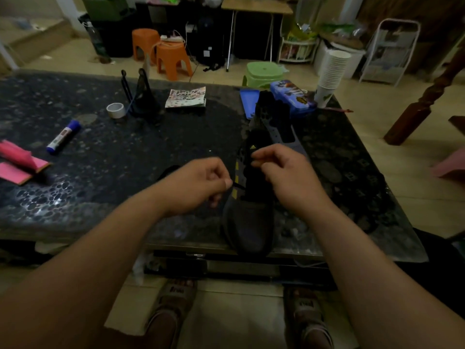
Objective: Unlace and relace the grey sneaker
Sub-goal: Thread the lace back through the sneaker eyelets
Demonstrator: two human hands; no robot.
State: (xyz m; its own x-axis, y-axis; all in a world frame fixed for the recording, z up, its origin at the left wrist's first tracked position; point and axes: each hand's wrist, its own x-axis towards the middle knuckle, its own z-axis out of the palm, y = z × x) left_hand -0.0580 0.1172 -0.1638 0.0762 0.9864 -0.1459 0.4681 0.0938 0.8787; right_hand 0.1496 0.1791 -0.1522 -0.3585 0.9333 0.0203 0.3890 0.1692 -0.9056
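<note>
The dark grey sneaker (249,222) lies on the dark speckled table (113,159), toe toward me at the near edge, yellow marks along its eyelet row. My left hand (198,185) pinches a black lace (237,185) end beside the left eyelets, fingers curled. A loop of the lace shows behind that hand. My right hand (281,170) sits over the tongue and pinches the lace or tongue near the upper eyelets; its fingertips hide exactly what they hold.
On the table lie a blue-capped marker (64,137), pink cloth (17,159), tape roll (115,110), black stand (143,96), patterned booklet (186,97), blue tin case (293,98) and paper-cup stack (331,74). Stools stand on the floor beyond.
</note>
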